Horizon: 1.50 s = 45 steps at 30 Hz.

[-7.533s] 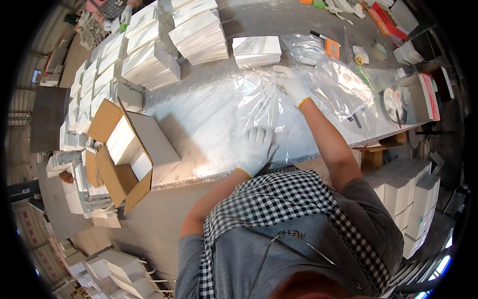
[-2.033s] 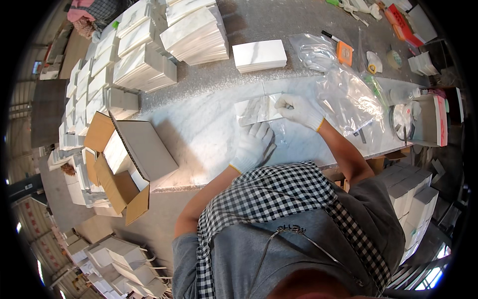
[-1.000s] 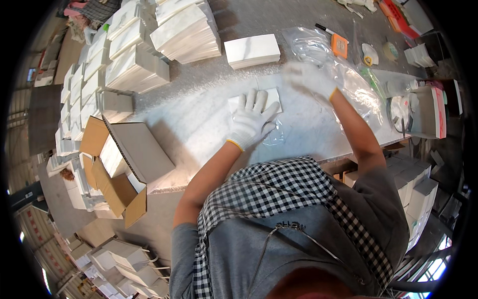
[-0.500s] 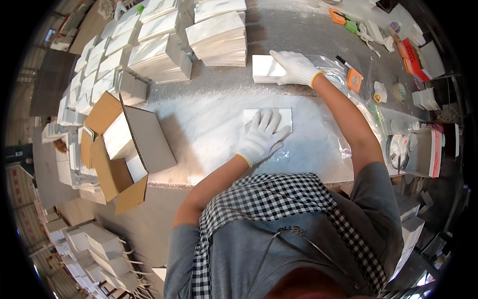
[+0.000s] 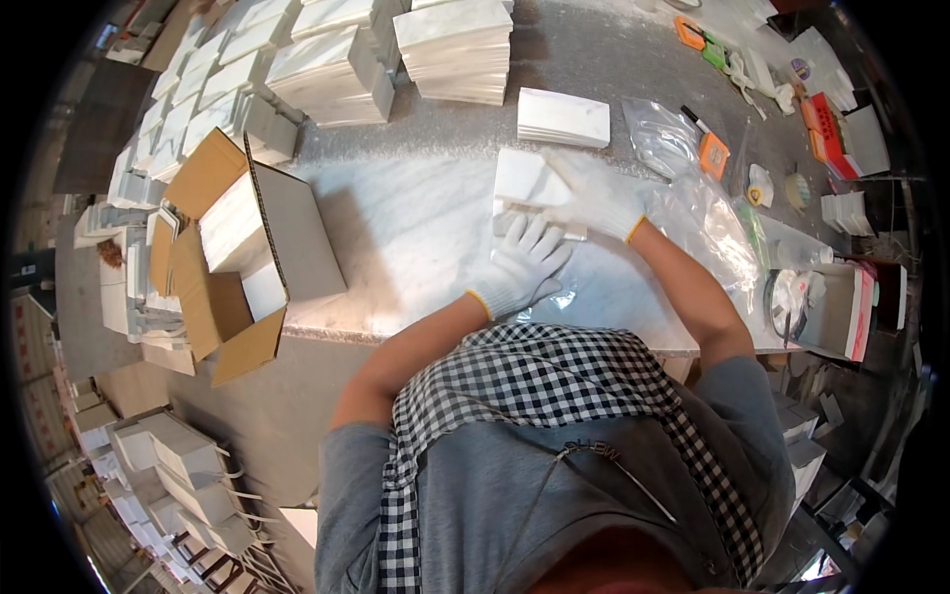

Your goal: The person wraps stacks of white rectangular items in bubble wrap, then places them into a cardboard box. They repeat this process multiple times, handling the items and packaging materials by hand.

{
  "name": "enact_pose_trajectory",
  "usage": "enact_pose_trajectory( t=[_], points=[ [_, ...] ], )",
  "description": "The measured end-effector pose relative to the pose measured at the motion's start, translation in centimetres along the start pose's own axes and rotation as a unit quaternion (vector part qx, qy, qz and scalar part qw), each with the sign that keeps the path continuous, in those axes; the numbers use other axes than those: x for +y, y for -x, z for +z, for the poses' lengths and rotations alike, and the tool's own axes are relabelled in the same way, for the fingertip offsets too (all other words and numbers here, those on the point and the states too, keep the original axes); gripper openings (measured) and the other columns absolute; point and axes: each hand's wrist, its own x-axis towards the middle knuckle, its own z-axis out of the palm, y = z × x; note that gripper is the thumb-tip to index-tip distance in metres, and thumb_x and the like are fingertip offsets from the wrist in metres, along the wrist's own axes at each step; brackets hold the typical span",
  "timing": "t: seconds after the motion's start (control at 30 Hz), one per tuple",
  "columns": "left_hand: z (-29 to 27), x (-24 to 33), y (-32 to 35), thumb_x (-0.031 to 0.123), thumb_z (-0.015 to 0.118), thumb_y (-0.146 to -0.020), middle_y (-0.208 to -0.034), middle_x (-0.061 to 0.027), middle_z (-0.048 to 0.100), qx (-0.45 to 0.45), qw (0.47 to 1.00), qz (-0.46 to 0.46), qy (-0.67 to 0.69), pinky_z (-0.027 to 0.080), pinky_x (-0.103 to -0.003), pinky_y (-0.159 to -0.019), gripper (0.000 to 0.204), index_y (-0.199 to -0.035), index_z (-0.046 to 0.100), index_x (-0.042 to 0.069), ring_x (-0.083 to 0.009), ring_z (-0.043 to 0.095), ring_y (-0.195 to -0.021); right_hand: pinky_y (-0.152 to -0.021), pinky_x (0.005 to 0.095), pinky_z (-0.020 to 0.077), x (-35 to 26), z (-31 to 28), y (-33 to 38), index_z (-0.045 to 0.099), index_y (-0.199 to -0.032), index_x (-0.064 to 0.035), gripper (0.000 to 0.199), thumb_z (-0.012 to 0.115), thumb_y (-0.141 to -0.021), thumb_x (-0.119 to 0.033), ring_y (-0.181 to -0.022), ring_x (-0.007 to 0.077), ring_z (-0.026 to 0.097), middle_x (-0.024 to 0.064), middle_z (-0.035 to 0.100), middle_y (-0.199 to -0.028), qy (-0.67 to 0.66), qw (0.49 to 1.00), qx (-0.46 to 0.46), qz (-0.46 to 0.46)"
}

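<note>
My right hand (image 5: pixel 599 193), in a white knit glove and smeared by motion, grips a white marble tile (image 5: pixel 522 176) at its right side. That tile sits just above another tile (image 5: pixel 577 232), of which only the edges show under it. Flat beside them lies my gloved left hand (image 5: pixel 520 262), fingers spread, their tips against the lower tile's near side. Clear plastic (image 5: pixel 554 297) shows by my left wrist. Farther back rests a short stack of white tiles (image 5: pixel 564 117), apart from both hands.
At the left stands an opened cardboard box (image 5: pixel 312 238) with tiles inside. Tall tile stacks (image 5: pixel 453 54) fill the back left. To the right lie clear plastic bags (image 5: pixel 708 223), an orange tape measure (image 5: pixel 712 155), a black marker (image 5: pixel 693 118) and a red box (image 5: pixel 829 129).
My right hand has come toward me from the back stack with a tile, now over the lower tile. My left hand has slid back toward that tile's near side.
</note>
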Motion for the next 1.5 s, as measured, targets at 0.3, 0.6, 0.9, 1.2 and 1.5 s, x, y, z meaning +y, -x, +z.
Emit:
enact_pose_trajectory(
  t=[0.3,0.6,0.9,1.2,1.5],
  points=[
    [0.7,-0.5,6.2,0.038,0.066,-0.091,-0.107,-0.0105,0.062,0.049,0.995,-0.068,0.049,0.046,-0.046,-0.096,0.036,-0.108,0.064,0.007,-0.0318,0.057,-0.109,-0.114,0.0466,0.0405,-0.7,3.2,2.7,0.052,-0.144,-0.0026,0.086,0.081,-0.071,-0.039,-0.133,0.0387,0.051,0.0221,0.056,-0.141,0.008,0.998,0.004,-0.063],
    [-1.1,-3.0,3.9,0.048,0.069,-0.090,-0.108,-0.0201,0.066,0.038,0.942,-0.333,-0.007,0.047,-0.048,-0.090,0.049,-0.109,0.065,0.003,-0.0393,0.059,-0.102,-0.114,0.0470,0.0388,-0.8,3.1,3.6,0.052,-0.145,-0.0025,0.085,0.076,-0.077,-0.048,-0.138,0.0387,0.047,0.0232,0.052,-0.147,0.043,0.997,0.046,-0.033],
    [-1.3,-5.5,2.4,0.048,0.067,-0.092,-0.116,-0.0216,0.067,-0.061,0.955,-0.290,0.016,0.047,-0.048,-0.097,0.048,-0.111,0.063,0.004,-0.0395,0.059,-0.112,-0.096,0.0467,0.0515,-3.1,7.1,12.7,0.054,-0.139,-0.0010,0.081,0.066,-0.088,-0.062,-0.112,0.0402,0.067,0.0255,0.067,-0.126,-0.150,0.933,0.045,0.323],
    [0.3,-6.4,3.4,0.048,0.075,-0.086,-0.101,-0.0160,0.069,0.045,0.971,-0.236,-0.005,0.050,-0.049,-0.084,0.043,-0.103,0.069,0.008,-0.0373,0.063,-0.099,-0.088,0.0478,0.0531,-9.3,10.0,15.7,0.061,-0.120,-0.0041,0.061,0.066,-0.087,-0.056,-0.101,0.0388,0.070,0.0193,0.070,-0.118,-0.164,0.905,0.046,0.390],
    [0.2,-6.7,4.2,0.038,0.072,-0.091,-0.104,-0.0175,0.070,0.096,0.967,-0.225,0.074,0.050,-0.048,-0.089,0.034,-0.111,0.073,0.011,-0.0388,0.062,-0.103,-0.080,0.0371,0.0542,-6.2,11.9,15.5,0.068,-0.111,-0.0071,0.030,0.064,-0.093,-0.031,-0.091,0.0243,0.070,0.0099,0.074,-0.096,-0.319,0.867,0.108,0.368]
  ],
)
